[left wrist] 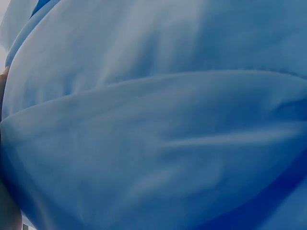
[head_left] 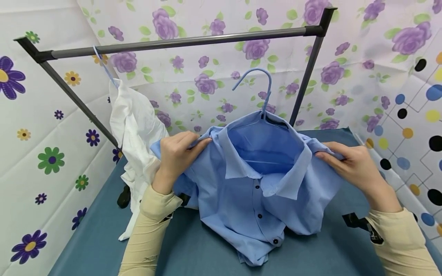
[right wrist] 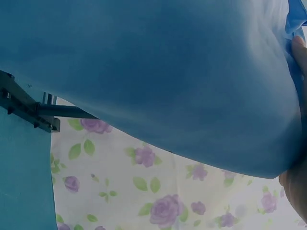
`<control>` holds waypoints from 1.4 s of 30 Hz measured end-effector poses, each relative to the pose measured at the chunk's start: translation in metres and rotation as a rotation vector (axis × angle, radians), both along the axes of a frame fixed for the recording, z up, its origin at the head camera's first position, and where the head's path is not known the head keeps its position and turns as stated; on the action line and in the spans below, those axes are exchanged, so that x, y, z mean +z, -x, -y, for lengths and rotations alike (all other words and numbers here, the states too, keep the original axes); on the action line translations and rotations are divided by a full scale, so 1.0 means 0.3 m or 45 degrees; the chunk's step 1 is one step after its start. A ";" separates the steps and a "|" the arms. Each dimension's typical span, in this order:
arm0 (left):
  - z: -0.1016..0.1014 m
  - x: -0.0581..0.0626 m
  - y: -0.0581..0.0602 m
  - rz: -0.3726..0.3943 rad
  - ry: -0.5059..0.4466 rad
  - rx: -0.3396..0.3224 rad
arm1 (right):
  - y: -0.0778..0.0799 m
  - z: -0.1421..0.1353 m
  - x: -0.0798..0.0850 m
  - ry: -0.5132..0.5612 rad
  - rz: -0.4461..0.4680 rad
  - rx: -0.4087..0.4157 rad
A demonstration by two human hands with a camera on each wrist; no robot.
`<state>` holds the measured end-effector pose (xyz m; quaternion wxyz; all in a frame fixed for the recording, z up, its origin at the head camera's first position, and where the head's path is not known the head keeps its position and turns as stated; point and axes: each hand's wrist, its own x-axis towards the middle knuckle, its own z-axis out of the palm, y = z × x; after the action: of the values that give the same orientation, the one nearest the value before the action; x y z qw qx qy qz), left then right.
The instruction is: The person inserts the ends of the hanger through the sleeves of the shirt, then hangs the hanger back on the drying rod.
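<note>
A light blue button-up shirt (head_left: 231, 199) hangs over a blue hanger (head_left: 267, 90) whose hook stands up out of the collar, apart from the rail. My left hand (head_left: 176, 155) pinches the shirt at one shoulder, thumb on top of the cloth. At the opposite shoulder my right hand (head_left: 352, 163) pinches the fabric between thumb and fingers. Several dark buttons run down the front, and the lower part droops toward the table. Blue cloth fills most of the left wrist view. In the right wrist view, the sleeve (right wrist: 192, 96) spreads beside the right hand's fingers at the edge.
Behind the shirt stands a dark metal rack with a horizontal rail (head_left: 193, 41). A white garment (head_left: 132, 126) hangs from its left end on another blue hanger (head_left: 105, 67). The table (head_left: 193, 249) has a blue-green cover; patterned curtains (head_left: 214, 73) surround it.
</note>
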<state>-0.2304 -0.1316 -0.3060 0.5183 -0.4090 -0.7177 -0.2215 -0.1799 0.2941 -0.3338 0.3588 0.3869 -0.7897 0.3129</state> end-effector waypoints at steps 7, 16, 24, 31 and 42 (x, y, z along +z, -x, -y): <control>-0.006 0.008 -0.004 -0.005 -0.037 -0.016 | -0.018 0.014 0.012 0.017 -0.112 -0.094; -0.010 0.018 0.007 0.086 -0.073 0.002 | -0.053 0.026 0.036 0.065 -0.352 -0.368; 0.004 0.000 0.011 0.463 -0.322 -0.130 | -0.085 0.021 0.062 0.309 -0.456 -0.521; 0.009 -0.026 0.010 0.813 -0.346 -0.118 | -0.097 0.001 0.081 0.356 -0.510 -0.605; -0.014 -0.132 0.002 1.573 0.000 -0.214 | -0.087 -0.025 0.140 0.733 -0.546 -0.734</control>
<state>-0.2310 -0.1273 -0.3457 -0.0116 -0.2603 -0.8504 -0.4572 -0.1539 0.3015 -0.2917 0.6794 0.0920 -0.6540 0.3198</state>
